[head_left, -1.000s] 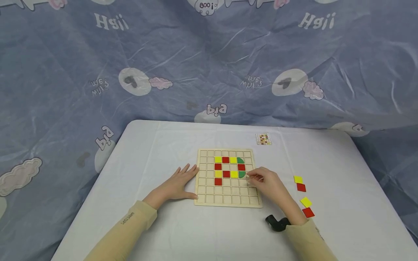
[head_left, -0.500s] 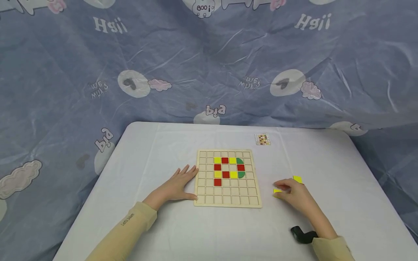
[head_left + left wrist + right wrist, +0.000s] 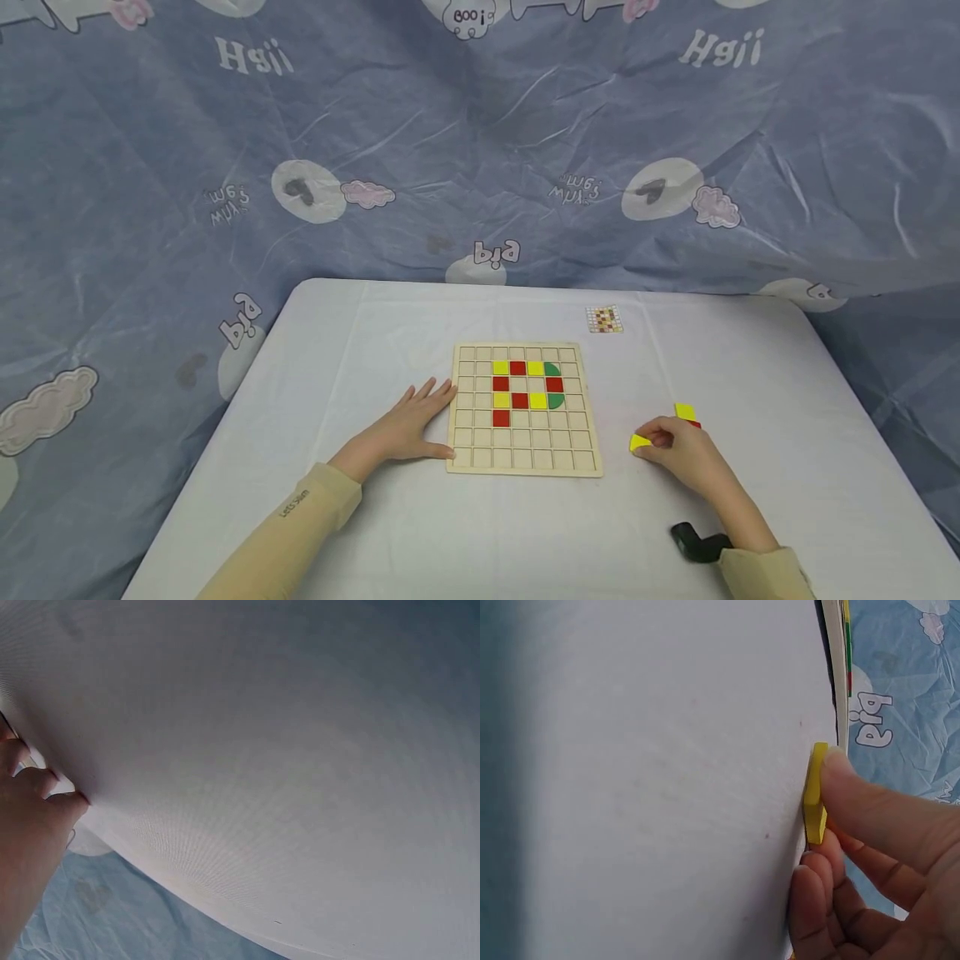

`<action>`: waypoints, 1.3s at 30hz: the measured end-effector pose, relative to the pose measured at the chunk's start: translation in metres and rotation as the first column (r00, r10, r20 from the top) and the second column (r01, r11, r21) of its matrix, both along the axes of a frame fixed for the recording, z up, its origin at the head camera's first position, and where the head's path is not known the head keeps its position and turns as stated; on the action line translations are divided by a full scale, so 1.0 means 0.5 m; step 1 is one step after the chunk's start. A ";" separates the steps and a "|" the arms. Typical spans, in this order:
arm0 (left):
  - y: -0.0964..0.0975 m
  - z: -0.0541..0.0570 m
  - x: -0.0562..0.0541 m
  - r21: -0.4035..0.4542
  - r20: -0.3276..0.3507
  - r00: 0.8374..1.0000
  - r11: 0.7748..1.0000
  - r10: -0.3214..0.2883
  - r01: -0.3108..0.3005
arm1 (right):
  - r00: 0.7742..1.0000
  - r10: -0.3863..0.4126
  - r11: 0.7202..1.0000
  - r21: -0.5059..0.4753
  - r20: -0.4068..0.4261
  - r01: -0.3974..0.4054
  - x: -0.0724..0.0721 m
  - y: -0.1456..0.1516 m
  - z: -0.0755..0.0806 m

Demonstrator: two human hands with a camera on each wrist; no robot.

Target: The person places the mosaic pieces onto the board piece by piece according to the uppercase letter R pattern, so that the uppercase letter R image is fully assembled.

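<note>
My right hand (image 3: 686, 450) pinches a yellow square tile (image 3: 815, 795) between thumb and fingers, low over the white table to the right of the board. The wooden grid board (image 3: 525, 458) lies flat, holding red and yellow square tiles and two green quarter-round ones in its upper half. Along the board's left edge my left hand (image 3: 401, 427) rests with fingers spread, fingertips and thumb at the rim. The left wrist view shows only part of that hand (image 3: 34, 817), its fingertips at the board's edge.
Behind the right hand lie another yellow tile (image 3: 684, 412) and a partly hidden red tile (image 3: 695, 425). A small printed pattern card (image 3: 604, 319) sits beyond the board. The black wrist camera (image 3: 699, 543) is strapped at the right wrist. A patterned blue cloth (image 3: 480, 150) hangs behind.
My right hand has moved from the board's right edge out to the loose tiles and now pinches a yellow one, turned slightly since half a second ago. The left hand stays put.
</note>
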State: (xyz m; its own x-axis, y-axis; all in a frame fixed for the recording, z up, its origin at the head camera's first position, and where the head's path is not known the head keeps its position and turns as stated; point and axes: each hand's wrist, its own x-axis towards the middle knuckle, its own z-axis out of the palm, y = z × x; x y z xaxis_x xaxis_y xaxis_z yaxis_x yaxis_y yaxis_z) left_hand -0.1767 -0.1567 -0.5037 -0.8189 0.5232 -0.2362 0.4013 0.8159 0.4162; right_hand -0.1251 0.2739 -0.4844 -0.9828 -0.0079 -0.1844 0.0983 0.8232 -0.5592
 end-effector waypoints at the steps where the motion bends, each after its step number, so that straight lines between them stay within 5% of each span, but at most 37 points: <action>1: 0.000 0.000 0.000 0.000 0.000 1.000 1.000 -0.001 0.001 | 1.000 -0.003 1.000 0.001 0.006 0.003 0.000 -0.001 0.001; 12: 0.004 0.003 0.002 -0.003 0.004 1.000 1.000 0.000 0.000 | 1.000 0.001 0.998 -0.065 -0.024 -0.003 -0.004 -0.043 0.012; 28: 0.000 0.010 0.004 0.009 0.009 1.000 1.000 0.003 -0.003 | 0.989 0.102 0.953 -0.276 -0.105 -0.128 -0.048 -0.263 0.003; 39: 0.002 0.010 0.004 0.004 0.015 1.000 1.000 0.009 -0.009 | 0.978 0.173 0.947 -0.255 -0.114 -0.197 -0.050 -0.335 -0.010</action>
State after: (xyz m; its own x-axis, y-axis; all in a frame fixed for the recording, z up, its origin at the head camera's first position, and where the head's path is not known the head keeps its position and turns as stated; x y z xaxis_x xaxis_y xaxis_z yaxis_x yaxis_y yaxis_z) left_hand -0.1747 -0.1556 -0.4985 -0.8200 0.5168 -0.2461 0.3878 0.8178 0.4251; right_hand -0.1503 0.1064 -0.4893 -0.9716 -0.2280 -0.0630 -0.1020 0.6441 -0.7581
